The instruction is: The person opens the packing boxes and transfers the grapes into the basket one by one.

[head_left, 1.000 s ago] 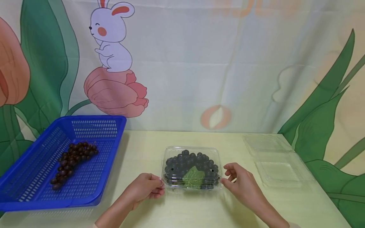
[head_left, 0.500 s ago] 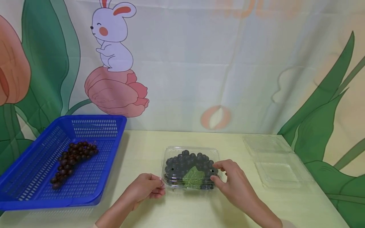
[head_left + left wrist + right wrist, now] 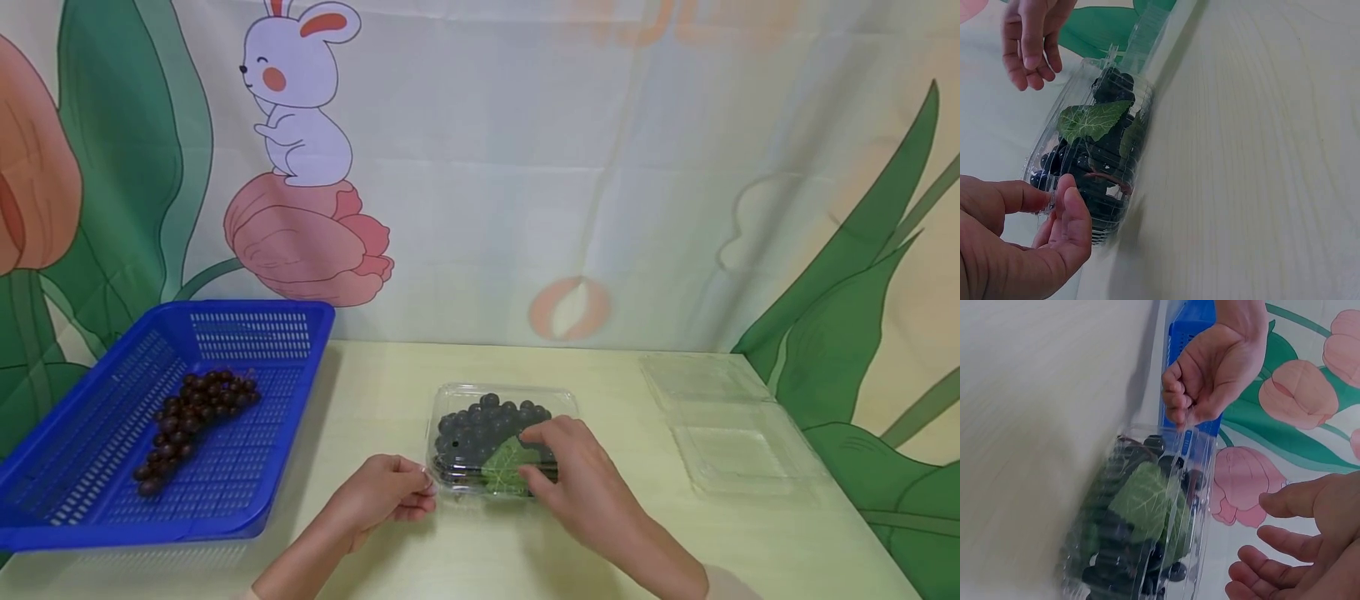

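Observation:
A clear plastic clamshell box (image 3: pixel 564 402) sits closed at the middle of the table. Dark grapes (image 3: pixel 480 427) and a green leaf (image 3: pixel 504 467) show through its lid and front wall. At the box's front left corner my left hand (image 3: pixel 392 493) pinches the edge between thumb and fingers; the left wrist view has this hand (image 3: pixel 1038 234) close up. My right hand (image 3: pixel 583 479) hovers over the right part of the lid, covering some grapes in the head view. In the right wrist view its fingers (image 3: pixel 1297 545) are loosely bent, apart from the box, holding nothing.
On the left stands a blue slotted basket (image 3: pixel 168 533) with a bunch of reddish-brown grapes (image 3: pixel 187 421) in it. Another clear clamshell box (image 3: pixel 753 454) lies opened flat at the table's right. A printed cloth (image 3: pixel 465 167) hangs behind the table.
My right hand has moved left from the box's right corner, over the lid to near the leaf. My left hand keeps its pinch on the left corner, and the box stays put.

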The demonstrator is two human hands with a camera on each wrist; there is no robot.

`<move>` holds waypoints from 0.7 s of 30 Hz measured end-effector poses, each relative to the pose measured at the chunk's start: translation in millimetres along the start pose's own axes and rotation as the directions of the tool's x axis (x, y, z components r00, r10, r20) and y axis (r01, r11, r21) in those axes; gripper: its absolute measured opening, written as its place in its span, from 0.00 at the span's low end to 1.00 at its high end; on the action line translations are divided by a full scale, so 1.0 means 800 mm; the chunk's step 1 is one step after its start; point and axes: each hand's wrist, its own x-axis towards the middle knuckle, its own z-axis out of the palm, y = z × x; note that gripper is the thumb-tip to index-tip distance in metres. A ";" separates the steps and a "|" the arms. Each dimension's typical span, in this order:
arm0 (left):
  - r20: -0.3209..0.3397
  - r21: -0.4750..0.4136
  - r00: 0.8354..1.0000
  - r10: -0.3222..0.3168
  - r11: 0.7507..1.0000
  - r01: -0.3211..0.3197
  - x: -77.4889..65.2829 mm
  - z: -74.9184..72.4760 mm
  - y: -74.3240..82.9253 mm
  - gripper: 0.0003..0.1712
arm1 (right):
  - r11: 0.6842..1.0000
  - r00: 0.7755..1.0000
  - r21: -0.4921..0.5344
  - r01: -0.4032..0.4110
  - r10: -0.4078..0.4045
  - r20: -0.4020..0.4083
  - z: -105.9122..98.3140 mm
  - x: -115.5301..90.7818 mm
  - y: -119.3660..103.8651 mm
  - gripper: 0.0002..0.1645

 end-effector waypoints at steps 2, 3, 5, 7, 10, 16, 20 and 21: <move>-0.001 -0.002 1.000 -0.001 1.000 0.001 0.000 0.000 0.000 0.10 | 1.000 1.000 -0.013 0.019 -0.019 0.005 0.003 0.003 -0.004 0.18; -0.002 -0.003 1.000 -0.001 1.000 0.001 0.000 0.000 0.000 0.10 | 0.999 1.000 -0.018 0.027 -0.027 0.009 0.005 0.004 -0.006 0.18; -0.005 -0.005 1.000 -0.006 1.000 0.006 -0.001 0.000 0.001 0.10 | 0.999 0.999 -0.021 0.040 -0.039 0.025 0.008 0.006 -0.010 0.18; -0.005 -0.009 1.000 -0.008 1.000 0.008 -0.001 -0.001 0.001 0.10 | 0.998 0.998 -0.021 0.051 -0.050 0.040 0.012 0.008 -0.014 0.18; 0.001 -0.011 1.000 0.002 1.000 -0.002 -0.001 -0.001 0.000 0.10 | 0.997 0.996 -0.018 0.071 -0.070 0.057 0.017 0.012 -0.019 0.19; 0.005 -0.014 1.000 0.019 1.000 -0.019 0.001 -0.002 -0.003 0.09 | 0.992 0.988 -0.035 0.124 -0.120 0.098 0.027 0.019 -0.027 0.19; 0.009 -0.022 1.000 0.017 1.000 -0.017 0.000 -0.002 -0.003 0.10 | 0.987 0.981 -0.055 0.154 -0.146 0.128 0.033 0.023 -0.032 0.18; 0.010 -0.024 1.000 0.016 1.000 -0.016 0.000 -0.002 -0.003 0.10 | 0.985 0.979 -0.062 0.160 -0.151 0.133 0.034 0.024 -0.034 0.18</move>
